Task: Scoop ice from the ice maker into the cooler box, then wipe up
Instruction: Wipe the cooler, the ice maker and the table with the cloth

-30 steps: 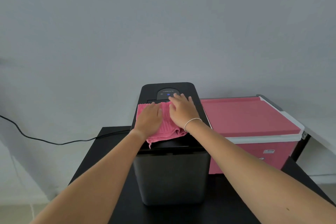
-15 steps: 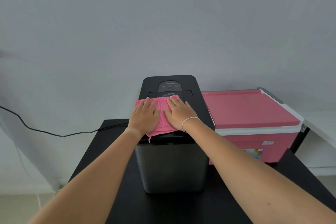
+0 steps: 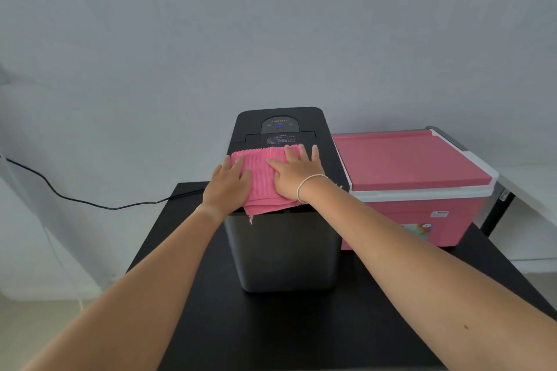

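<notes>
A plain grey wall (image 3: 271,24) fills the space behind the black box-shaped ice maker (image 3: 283,250), which serves as the landmark here. The ice maker stands on a flat black table (image 3: 271,334), whose bare top stretches in front of it and to its left; the table's left edge runs diagonally toward the viewer, and its near edge is cut off by the frame. Just to the ice maker's right, touching or nearly so, sits a pink plastic cooler box (image 3: 422,220) with its flat pink lid closed on a white rim. A thin black power cord (image 3: 90,203) trails off to the ice maker's left, hanging clear of the table.

On top of the ice maker's closed lid lies a pink ribbed cloth (image 3: 262,184), its front corner drooping over the front edge. The left hand (image 3: 229,187) lies flat on the cloth's left side, fingers straight. The right hand (image 3: 297,173), a thin white band on its wrist, presses the cloth's right side with fingers spread.

Behind the cloth, a small blue light (image 3: 280,126) glows on the control panel; the printed text there is too small to read.
</notes>
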The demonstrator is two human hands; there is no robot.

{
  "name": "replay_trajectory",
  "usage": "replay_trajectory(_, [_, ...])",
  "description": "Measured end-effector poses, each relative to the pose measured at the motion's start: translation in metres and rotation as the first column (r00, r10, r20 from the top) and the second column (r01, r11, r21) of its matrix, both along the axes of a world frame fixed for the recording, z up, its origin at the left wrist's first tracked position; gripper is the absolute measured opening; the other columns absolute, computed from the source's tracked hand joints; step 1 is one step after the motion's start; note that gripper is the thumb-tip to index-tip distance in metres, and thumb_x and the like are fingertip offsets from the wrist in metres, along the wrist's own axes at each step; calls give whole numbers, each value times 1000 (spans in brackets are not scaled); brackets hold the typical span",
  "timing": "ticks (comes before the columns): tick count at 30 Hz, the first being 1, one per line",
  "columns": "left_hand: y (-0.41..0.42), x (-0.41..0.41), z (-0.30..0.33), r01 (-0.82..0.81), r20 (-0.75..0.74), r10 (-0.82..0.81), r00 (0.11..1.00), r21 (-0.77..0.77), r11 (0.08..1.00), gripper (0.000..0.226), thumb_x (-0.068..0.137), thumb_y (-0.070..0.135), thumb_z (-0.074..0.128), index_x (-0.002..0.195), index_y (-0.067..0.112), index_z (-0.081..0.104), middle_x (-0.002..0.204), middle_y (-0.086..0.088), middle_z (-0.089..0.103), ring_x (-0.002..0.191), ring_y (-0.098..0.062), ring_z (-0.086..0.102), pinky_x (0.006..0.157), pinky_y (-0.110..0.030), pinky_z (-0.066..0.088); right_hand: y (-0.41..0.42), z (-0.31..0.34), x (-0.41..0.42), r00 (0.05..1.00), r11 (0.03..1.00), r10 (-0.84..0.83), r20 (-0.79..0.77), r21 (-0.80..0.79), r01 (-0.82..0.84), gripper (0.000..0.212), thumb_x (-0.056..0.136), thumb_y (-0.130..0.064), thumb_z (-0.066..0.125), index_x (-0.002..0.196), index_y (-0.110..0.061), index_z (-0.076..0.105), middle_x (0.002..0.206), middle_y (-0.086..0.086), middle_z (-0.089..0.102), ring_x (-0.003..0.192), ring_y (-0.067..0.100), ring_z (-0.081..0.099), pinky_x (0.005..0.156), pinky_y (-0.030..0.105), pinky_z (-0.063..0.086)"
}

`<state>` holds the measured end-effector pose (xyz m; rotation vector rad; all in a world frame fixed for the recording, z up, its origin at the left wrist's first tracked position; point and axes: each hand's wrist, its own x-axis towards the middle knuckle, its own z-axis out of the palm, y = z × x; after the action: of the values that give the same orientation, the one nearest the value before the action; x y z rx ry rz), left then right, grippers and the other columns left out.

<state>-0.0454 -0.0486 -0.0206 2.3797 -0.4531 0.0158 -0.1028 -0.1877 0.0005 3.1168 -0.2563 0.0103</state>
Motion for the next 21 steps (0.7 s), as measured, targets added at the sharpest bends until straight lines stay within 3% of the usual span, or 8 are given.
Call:
replay_trajectory(3, [3,-2,-2,62,38,-64,997,41,997,48,97,25,26,143,9,30,138,-14,37,122,-34,40,103,-45,31,11,2,-4,995,990,43,90,132,-55,47,89,-9,40,136,-8,43,154,9,23,141,27,20,117,43,16])
replay_trajectory(6, [10,-4,-6,117,35,-119,992,47,992,50,97,29,24,145,14,27,141,-10,34,125,-33,40,103,-45,32,16,-6,-18,980,949,-23,200,313,-42,40,95,-31,42,126,-6,47,129,5,50,117,24,46,105,37,35])
replay_trajectory(7, [12,-4,-7,130,38,-132,991,42,991,50,97,30,24,145,14,27,143,-12,32,125,-34,40,104,-46,32,18,-10,-22,975,961,-26,219,275,-36,53,94,-46,41,130,-7,44,127,5,50,119,25,45,107,37,33])
replay_trajectory(8, [15,-5,-8,150,39,-151,988,32,988,49,98,29,25,144,12,29,145,-13,31,128,-35,39,105,-46,31,21,-14,-25,975,975,-26,220,220,-24,68,91,-57,40,137,-7,39,138,7,45,129,26,40,111,39,27])
replay_trajectory(10, [19,-8,-8,179,41,-180,983,21,984,49,100,27,27,145,7,27,152,-14,24,138,-32,28,110,-42,25,26,-21,-26,970,991,-26,240,134,-7,78,89,-65,34,146,-13,28,153,7,30,141,25,27,117,40,19])
replay_trajectory(15, [34,-17,-15,237,65,-236,970,-16,971,51,100,29,27,145,5,26,156,-12,17,144,-29,18,114,-39,19,31,-27,-30,951,987,-47,305,158,-2,50,100,-43,30,144,-21,37,154,0,31,142,17,26,117,34,17])
replay_trajectory(18, [44,-29,-18,297,92,-291,952,-58,953,44,100,26,23,138,6,36,153,-5,24,145,-21,15,110,-32,22,38,-30,-44,935,980,-73,346,198,3,43,101,-35,34,141,-21,43,152,-2,35,140,15,29,116,32,15])
replay_trajectory(21, [56,-35,-27,295,149,-282,948,-76,952,46,101,26,24,144,10,31,157,-1,19,146,-16,13,111,-29,19,45,-36,-61,912,979,-95,399,202,14,41,101,-31,36,138,-18,47,150,1,39,140,17,31,115,32,14])
